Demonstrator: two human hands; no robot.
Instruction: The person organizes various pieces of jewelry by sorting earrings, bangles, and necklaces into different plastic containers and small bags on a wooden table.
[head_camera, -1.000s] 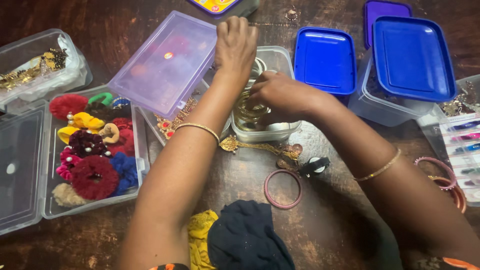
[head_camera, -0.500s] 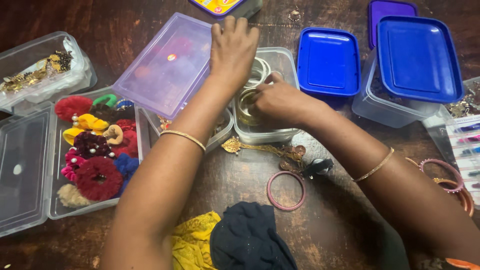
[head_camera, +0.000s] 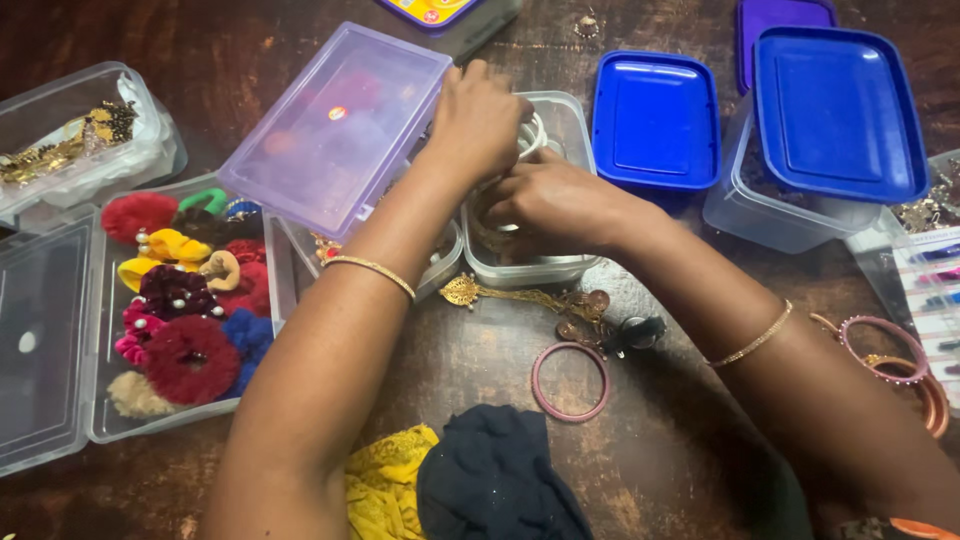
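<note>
Both hands are in a small clear plastic box (head_camera: 570, 130) at the middle of the dark wooden table. My left hand (head_camera: 478, 120) reaches over its near-left rim and curls down on bangles (head_camera: 532, 133) inside. My right hand (head_camera: 550, 200) comes in from the right with its fingers closed on the bangles in the box's front half. What lies under the fingers is hidden. Each wrist wears a thin gold bangle.
A lilac-lidded box (head_camera: 335, 125) leans left of the hands. An open clear case of coloured hair ties (head_camera: 180, 310) lies far left. Blue-lidded containers (head_camera: 840, 110) stand right. A pink bangle (head_camera: 570, 380), gold ornament (head_camera: 500, 293) and dark and yellow cloth (head_camera: 480, 480) lie near.
My left hand has come down from the box's far rim into the box. My right hand has sunk deeper into it beside the left.
</note>
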